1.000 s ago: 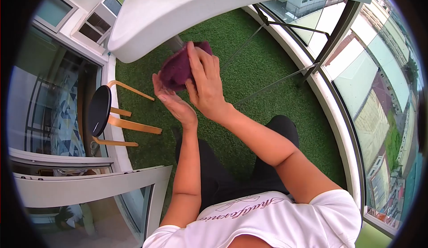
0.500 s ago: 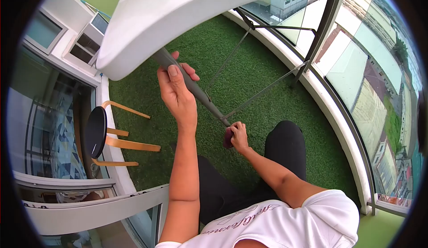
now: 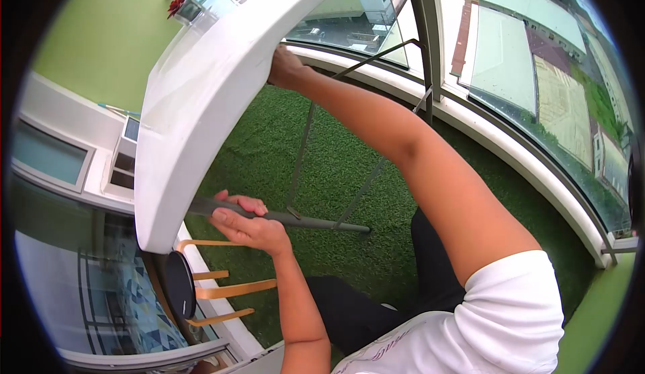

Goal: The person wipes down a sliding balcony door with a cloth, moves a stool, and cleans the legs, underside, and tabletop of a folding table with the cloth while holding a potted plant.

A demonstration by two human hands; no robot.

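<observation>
A white table point(image 3: 201, 78) with a thick curved rim fills the upper left, tilted toward me. My left hand point(image 3: 252, 229) is wrapped round its grey leg point(image 3: 306, 222), thumb on the near side and fingers on the far side. Thin metal braces point(image 3: 304, 149) run from this leg up toward the table's other leg point(image 3: 422, 31). My right hand point(image 3: 289, 68) reaches in at the table's far edge. Its fingers are hidden behind the rim, so what it holds does not show. The dark red cloth seen earlier is out of sight.
Green artificial turf point(image 3: 269, 132) covers the balcony floor. At lower left a stool point(image 3: 181, 283) with a dark seat and wooden legs stands beside the glass door point(image 3: 60, 266). A curved white ledge point(image 3: 537, 186) with glass panels borders the right side. My knees are below the table.
My right hand has left the leg's lower end and reached up to the table's far edge. The leg now appears more level in view, with my left hand still round it.
</observation>
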